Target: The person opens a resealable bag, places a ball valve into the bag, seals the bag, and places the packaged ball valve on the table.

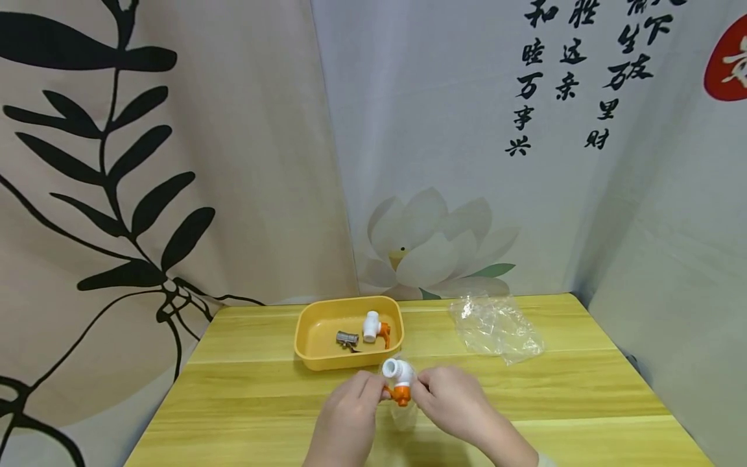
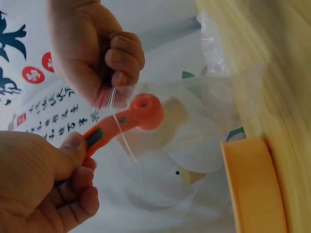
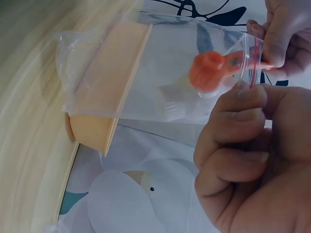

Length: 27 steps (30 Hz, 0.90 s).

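A white plastic valve (image 1: 399,370) with an orange handle (image 2: 104,136) is partly inside a clear zip bag (image 3: 146,73). My left hand (image 1: 353,402) pinches the end of the handle, which sticks out through the bag's mouth. At the other side of that mouth, my right hand (image 1: 452,402) grips the bag's edge by the red zip strip (image 3: 253,58), its fingers curled. In the left wrist view the orange part shows inside the clear film, and the white body is blurred behind it. Both hands are held in front of the yellow tray (image 1: 309,363).
Inside the tray lie another white valve (image 1: 370,326) with an orange handle and a small grey metal piece (image 1: 347,338). A crumpled clear plastic bag (image 1: 496,327) rests at the back right of the wooden table (image 1: 583,389). Printed cloth (image 1: 262,162) hangs behind.
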Each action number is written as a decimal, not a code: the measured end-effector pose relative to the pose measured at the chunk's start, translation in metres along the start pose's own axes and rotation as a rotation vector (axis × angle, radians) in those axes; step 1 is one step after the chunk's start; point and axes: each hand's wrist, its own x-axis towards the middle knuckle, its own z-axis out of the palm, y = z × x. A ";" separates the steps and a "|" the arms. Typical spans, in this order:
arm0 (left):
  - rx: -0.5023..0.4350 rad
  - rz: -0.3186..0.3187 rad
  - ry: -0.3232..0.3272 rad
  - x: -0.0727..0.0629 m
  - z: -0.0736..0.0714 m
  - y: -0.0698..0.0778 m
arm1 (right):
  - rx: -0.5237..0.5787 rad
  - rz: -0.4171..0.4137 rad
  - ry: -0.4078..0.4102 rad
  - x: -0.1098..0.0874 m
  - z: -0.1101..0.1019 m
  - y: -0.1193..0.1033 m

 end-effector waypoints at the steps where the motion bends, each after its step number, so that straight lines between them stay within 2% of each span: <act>1: 0.008 0.009 -0.005 0.000 0.000 0.000 | 0.005 -0.005 -0.006 0.000 0.001 -0.001; 11: 0.188 0.093 -0.090 0.002 0.006 0.002 | 0.050 -0.042 -0.047 0.002 0.007 -0.005; 13: 0.198 0.083 -0.122 0.003 0.006 0.003 | 0.068 -0.044 -0.058 0.002 0.007 -0.006; 20: 0.192 0.005 -0.333 0.006 0.004 0.004 | 0.142 -0.048 -0.106 0.001 0.008 -0.009; 27: 0.221 -0.028 -0.439 0.007 0.003 0.004 | 0.187 -0.062 -0.143 0.002 0.008 -0.011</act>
